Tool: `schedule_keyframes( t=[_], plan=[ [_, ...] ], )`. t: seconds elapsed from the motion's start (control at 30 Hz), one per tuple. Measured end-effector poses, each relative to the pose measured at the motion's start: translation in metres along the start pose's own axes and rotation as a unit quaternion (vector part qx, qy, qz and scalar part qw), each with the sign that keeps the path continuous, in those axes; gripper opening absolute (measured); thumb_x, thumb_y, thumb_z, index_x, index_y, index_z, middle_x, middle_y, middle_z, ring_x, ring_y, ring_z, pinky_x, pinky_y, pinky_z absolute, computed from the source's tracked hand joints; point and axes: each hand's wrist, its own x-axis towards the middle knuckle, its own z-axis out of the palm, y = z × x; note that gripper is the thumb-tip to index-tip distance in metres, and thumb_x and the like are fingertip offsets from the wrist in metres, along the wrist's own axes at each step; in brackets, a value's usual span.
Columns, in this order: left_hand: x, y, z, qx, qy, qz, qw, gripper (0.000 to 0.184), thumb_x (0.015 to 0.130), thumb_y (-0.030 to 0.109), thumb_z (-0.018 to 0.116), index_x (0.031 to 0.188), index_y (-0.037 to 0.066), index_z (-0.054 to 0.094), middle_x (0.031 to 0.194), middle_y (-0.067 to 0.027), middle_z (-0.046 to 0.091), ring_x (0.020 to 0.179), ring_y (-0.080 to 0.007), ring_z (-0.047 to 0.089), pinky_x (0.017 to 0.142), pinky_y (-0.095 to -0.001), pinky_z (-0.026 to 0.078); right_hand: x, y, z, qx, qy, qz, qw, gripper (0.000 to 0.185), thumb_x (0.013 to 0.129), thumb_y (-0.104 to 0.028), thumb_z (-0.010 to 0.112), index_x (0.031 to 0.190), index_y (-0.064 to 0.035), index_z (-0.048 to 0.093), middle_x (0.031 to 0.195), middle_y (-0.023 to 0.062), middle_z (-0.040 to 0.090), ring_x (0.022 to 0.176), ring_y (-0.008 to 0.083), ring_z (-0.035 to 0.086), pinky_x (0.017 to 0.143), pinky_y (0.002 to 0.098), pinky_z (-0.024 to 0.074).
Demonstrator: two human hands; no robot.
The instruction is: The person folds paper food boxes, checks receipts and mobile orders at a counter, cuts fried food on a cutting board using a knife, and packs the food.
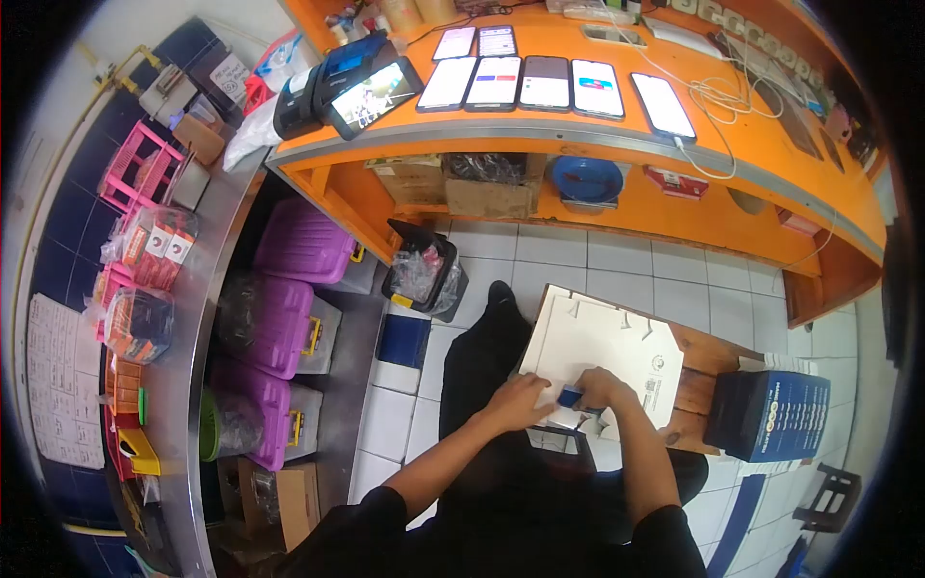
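Observation:
A flat white cardboard box blank (607, 337) with cut tabs and a small printed mark lies on a wooden bench (699, 385) in front of me. My left hand (520, 401) rests on its near left part, fingers stretched out over the board. In my right hand (607, 389) is a small dark-blue block (569, 396), held low against the near edge of the cardboard; its exact kind is not clear. Below it a small white piece (564, 418) shows, partly covered by my hands.
A dark-blue printed box (776, 416) stands at the bench's right end. Several phones and a tablet (376, 98) lie on the orange counter (540, 125) ahead. A small bin (424, 275) sits on the floor; purple-lidded tubs (260, 328) fill the left shelf.

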Motion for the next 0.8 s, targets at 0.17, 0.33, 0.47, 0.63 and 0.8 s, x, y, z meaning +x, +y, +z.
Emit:
schedule_keyframes(
  t=[0.17,0.33,0.47,0.63,0.8],
  plan=[
    [-0.010,0.007,0.009,0.189,-0.084,0.026,0.978,0.072,0.074,0.040,0.081,0.130,0.004,0.054,0.126,-0.0162,0.055,0.122,-0.0343,0.050,0.102,-0.0513,0.042,0.001,0.002,-0.006,0.032,-0.010,-0.006,0.999,0.042,0.065,-0.036,0.083,0.097,-0.0086,0.077,0.091,0.0180,0.073,0.088,0.0354,0.070,0.081,0.0415,0.0560],
    [-0.012,0.020,0.023,0.273,-0.070,0.043,0.958,0.070,0.071,0.034,0.082,0.126,0.001,0.054,0.120,-0.0150,0.056,0.119,-0.0317,0.051,0.100,-0.0512,0.043,0.005,0.007,-0.002,0.054,0.002,0.003,0.999,0.043,0.067,-0.035,0.084,0.101,-0.0103,0.077,0.092,0.0171,0.073,0.088,0.0335,0.071,0.079,0.0414,0.0559],
    [-0.009,0.001,0.055,0.331,0.003,0.081,0.940,0.047,0.080,0.020,0.069,0.120,-0.002,0.057,0.111,-0.0133,0.057,0.110,-0.0295,0.055,0.095,-0.0479,0.046,0.014,0.009,-0.005,0.069,-0.056,0.020,0.996,0.045,0.066,-0.034,0.084,0.103,-0.0098,0.076,0.099,0.0166,0.073,0.095,0.0352,0.069,0.085,0.0432,0.0543],
    [-0.009,-0.003,0.062,0.305,0.039,0.099,0.946,0.029,0.083,0.014,0.058,0.108,0.000,0.062,0.099,-0.0105,0.059,0.096,-0.0266,0.059,0.089,-0.0430,0.048,0.004,-0.001,-0.019,0.070,-0.074,0.038,0.994,0.044,0.067,-0.032,0.084,0.104,-0.0098,0.076,0.099,0.0157,0.074,0.096,0.0338,0.070,0.085,0.0433,0.0545],
    [-0.002,-0.007,0.059,0.274,0.055,0.110,0.954,0.020,0.082,0.013,0.057,0.098,0.002,0.063,0.093,-0.0096,0.062,0.093,-0.0266,0.062,0.087,-0.0407,0.050,0.014,0.010,-0.007,0.072,-0.054,0.013,0.996,0.044,0.065,-0.032,0.085,0.102,-0.0094,0.076,0.095,0.0154,0.074,0.091,0.0324,0.070,0.081,0.0429,0.0545]
  ],
)
